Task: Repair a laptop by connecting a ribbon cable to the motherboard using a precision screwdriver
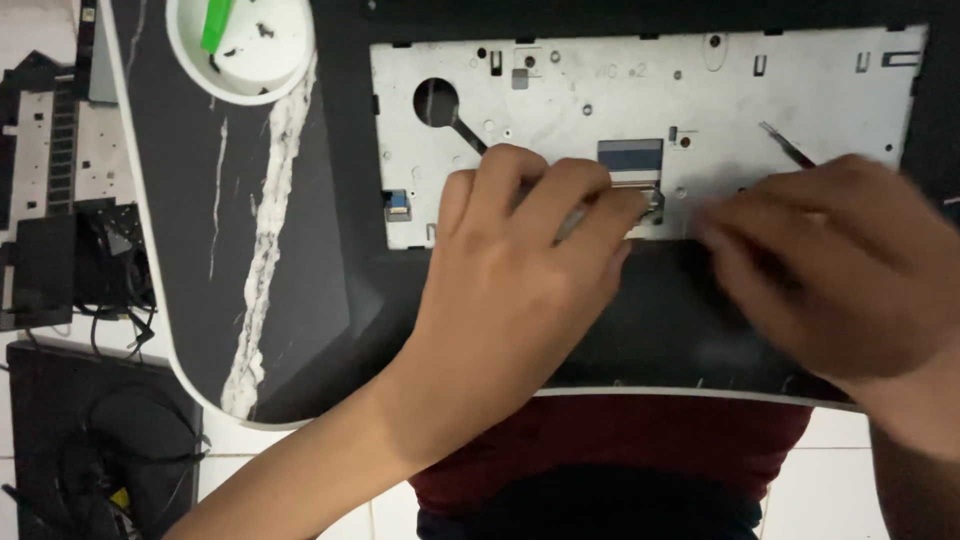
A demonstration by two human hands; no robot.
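A black laptop base [350,150] lies on a dark marble-look table, its silver metal plate [800,90] showing where the keyboard sat. A blue ribbon cable [630,158] crosses the plate's lower middle. My left hand [520,270] rests over the palm rest with its fingers curled at the ribbon's connector, pinching what looks like a thin metal tool. My right hand [840,270] is blurred and hovers over the palm rest just right of the connector; I cannot tell what it holds.
A white bowl [195,70] with a green pick and small screws stands at the table's far left. The dark table [200,250] has a rounded white edge. Off to the left on the tiled floor lie black laptop parts [60,250] and cables.
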